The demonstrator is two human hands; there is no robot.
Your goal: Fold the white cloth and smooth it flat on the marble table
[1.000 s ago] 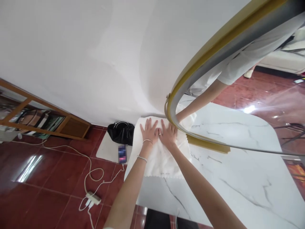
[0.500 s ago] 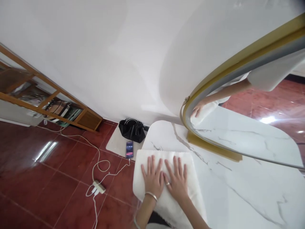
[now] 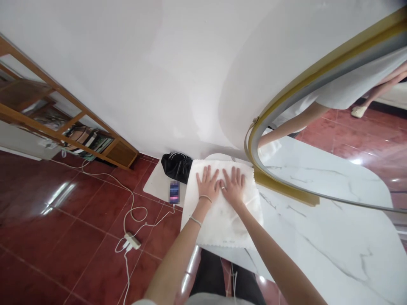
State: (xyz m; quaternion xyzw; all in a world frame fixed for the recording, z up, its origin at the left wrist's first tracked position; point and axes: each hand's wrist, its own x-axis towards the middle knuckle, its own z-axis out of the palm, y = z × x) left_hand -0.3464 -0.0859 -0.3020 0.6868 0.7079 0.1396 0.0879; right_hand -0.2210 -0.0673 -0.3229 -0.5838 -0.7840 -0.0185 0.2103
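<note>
White cloth (image 3: 224,222) under 2 hands, on the marbled table (image 3: 321,241)
Left hand (image 3: 208,185) and right hand (image 3: 234,189) lie palm-down, fingers spread, grasping nothing, thumbs close together; the mirror (image 3: 318,152) stands to the right.

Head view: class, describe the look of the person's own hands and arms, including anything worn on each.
The left hand has a slim silvery bangle at the wrist, with a second pale bracelet higher up. The right hand wears a narrow silvery ring. Both forearms are bare; the mirror shows a loose, pale short sleeve.
</note>
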